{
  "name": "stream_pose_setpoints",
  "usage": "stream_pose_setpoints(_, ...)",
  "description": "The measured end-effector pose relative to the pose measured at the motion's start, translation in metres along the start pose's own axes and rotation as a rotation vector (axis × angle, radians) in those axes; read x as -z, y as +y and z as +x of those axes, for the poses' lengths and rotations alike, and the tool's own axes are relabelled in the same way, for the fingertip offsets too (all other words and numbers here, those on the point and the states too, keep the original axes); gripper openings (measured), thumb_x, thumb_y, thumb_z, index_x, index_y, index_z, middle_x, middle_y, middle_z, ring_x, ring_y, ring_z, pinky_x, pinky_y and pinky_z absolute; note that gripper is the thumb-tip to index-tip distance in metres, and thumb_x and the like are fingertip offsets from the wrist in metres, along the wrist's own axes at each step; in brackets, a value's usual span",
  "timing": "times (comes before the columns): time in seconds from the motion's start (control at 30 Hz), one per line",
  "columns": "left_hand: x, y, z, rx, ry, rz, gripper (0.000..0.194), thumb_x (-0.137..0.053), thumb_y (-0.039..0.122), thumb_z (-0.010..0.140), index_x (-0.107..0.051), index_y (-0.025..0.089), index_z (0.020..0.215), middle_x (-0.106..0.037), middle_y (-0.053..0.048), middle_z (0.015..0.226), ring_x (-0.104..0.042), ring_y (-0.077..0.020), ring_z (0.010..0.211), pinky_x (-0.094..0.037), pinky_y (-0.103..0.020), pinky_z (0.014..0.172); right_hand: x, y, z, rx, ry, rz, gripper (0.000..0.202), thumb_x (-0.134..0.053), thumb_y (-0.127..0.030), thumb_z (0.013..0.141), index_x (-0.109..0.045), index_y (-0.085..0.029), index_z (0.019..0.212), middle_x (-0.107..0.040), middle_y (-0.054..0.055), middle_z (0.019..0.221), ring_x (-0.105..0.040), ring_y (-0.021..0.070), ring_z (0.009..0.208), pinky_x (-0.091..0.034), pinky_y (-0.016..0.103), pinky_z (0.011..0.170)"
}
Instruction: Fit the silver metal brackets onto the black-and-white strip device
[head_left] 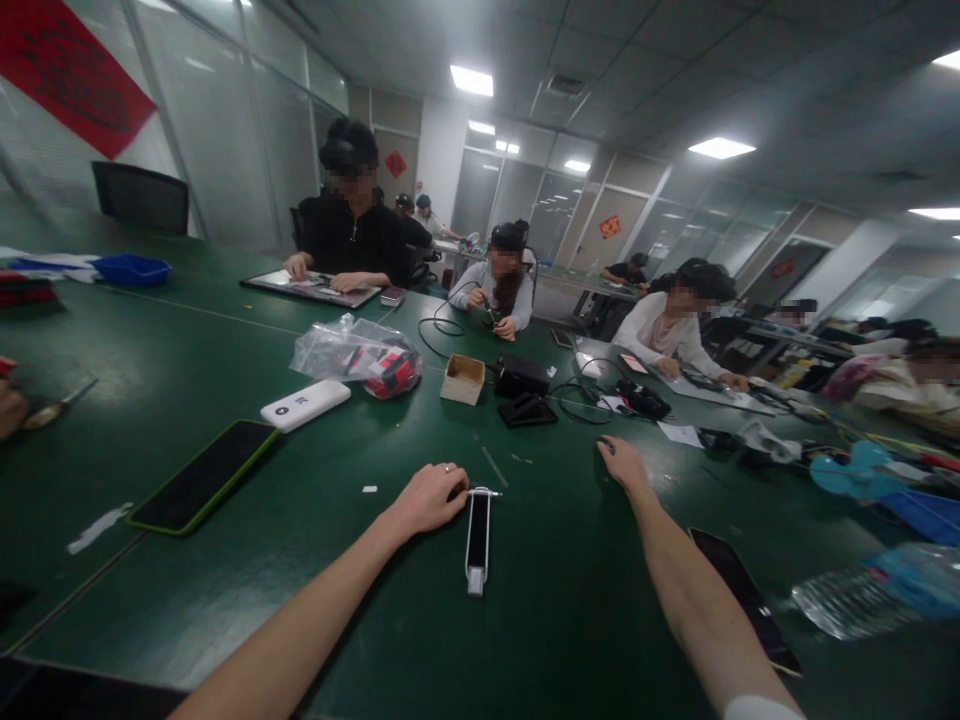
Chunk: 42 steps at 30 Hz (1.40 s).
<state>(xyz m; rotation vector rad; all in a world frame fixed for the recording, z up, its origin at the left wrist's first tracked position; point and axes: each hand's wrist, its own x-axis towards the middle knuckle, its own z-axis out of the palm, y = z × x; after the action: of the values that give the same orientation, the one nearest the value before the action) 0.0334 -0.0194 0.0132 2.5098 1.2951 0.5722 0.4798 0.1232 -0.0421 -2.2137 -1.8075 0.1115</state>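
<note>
In the head view, my left hand (pixel 433 497) rests on the green table with its fingers curled. Its fingertips are at the left end of a thin silver rod (pixel 491 493). That rod lies across the top of a slim black strip in a white frame (pixel 478 535), with a grey block at its near end; I cannot tell its kind. My right hand (pixel 622 462) is farther right, fingers bent down to the tabletop. Something small and dark shows at its fingertips, too small to name.
To the left lie a phone with a green edge (pixel 206 478), a white oblong device (pixel 306 405) and a clear bag (pixel 360 355). Ahead are a small open box (pixel 462 380) and a black box (pixel 521 374). A dark tablet (pixel 739 590) and plastic bottle (pixel 877 590) lie right. Co-workers sit opposite.
</note>
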Motion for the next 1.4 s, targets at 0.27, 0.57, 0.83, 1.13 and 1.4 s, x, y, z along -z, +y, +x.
stream_pose_setpoints(0.27, 0.001, -0.001, 0.000, -0.001, -0.006, -0.008, 0.012, -0.048, 0.026, 0.087, -0.058, 0.020, 0.088, -0.062, -0.002, 0.086, -0.058, -0.0177, 0.079, -0.041, -0.030, 0.072, 0.000, -0.009, -0.014, 0.108, 0.027, 0.033, 0.042, -0.036, -0.038, 0.090, -0.059, -0.022, 0.121, -0.053, 0.005, 0.131, -0.047, 0.0212, 0.120, -0.035, 0.034, 0.102)
stream_pose_setpoints(0.57, 0.002, 0.000, 0.001, 0.008, -0.017, -0.007, 0.011, -0.048, 0.024, 0.086, -0.058, 0.020, 0.087, -0.062, -0.002, 0.085, -0.058, -0.0175, 0.078, -0.041, -0.030, 0.071, -0.001, -0.042, -0.049, 0.216, 0.033, 0.076, 0.040, -0.038, -0.042, 0.091, -0.059, -0.025, 0.121, -0.052, 0.005, 0.133, -0.042, 0.0222, 0.127, -0.033, 0.040, 0.105)
stream_pose_setpoints(0.83, 0.002, -0.002, 0.004, 0.009, -0.033, -0.003, 0.014, -0.047, 0.027, 0.086, -0.059, 0.020, 0.087, -0.062, -0.002, 0.083, -0.057, -0.0172, 0.077, -0.041, -0.029, 0.070, 0.000, -0.079, -0.109, 0.323, 0.032, 0.156, 0.042, -0.038, -0.046, 0.091, -0.060, -0.027, 0.120, -0.052, 0.004, 0.133, -0.040, 0.0225, 0.128, -0.030, 0.044, 0.107)
stream_pose_setpoints(1.13, 0.001, -0.004, 0.006, -0.004, -0.035, -0.001, 0.015, -0.047, 0.028, 0.087, -0.059, 0.020, 0.088, -0.061, -0.002, 0.083, -0.057, -0.0169, 0.076, -0.041, -0.028, 0.068, 0.015, -0.124, -0.189, 0.494, -0.100, 0.314, 0.039, -0.041, -0.046, 0.091, -0.054, -0.033, 0.126, -0.043, -0.003, 0.141, -0.031, 0.0231, 0.134, -0.023, 0.049, 0.111)
stream_pose_setpoints(1.4, 0.002, -0.004, 0.006, 0.005, -0.051, 0.003, 0.016, -0.047, 0.028, 0.087, -0.060, 0.020, 0.090, -0.062, -0.003, 0.084, -0.058, -0.0174, 0.079, -0.042, -0.028, 0.068, 0.012, -0.115, -0.187, 0.409, 0.015, 0.438, 0.056, -0.040, -0.050, 0.089, -0.035, -0.028, 0.141, -0.035, 0.002, 0.146, -0.027, 0.0228, 0.136, -0.024, 0.048, 0.112)
